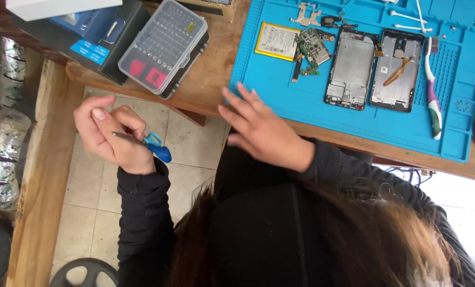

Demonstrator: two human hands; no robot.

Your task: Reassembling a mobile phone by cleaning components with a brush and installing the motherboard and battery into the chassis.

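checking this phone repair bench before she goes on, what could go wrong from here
1. The left hand holds the screwdriver off the table's edge, over the floor; a slip could drop it.
2. The right hand rests at the mat edge, blurred as if moving; a sweep could knock the circuit board or battery.
3. The bit case overhangs the table edge and might tip off.

1. Long black fabric sleeves (141, 212) cover both arms, ending snug at the wrists.
2. Black top, plain, without markings.
3. Long brown hair (365, 239) with lighter strands falls over the shoulders.
4. Bare hands; short fingernails.
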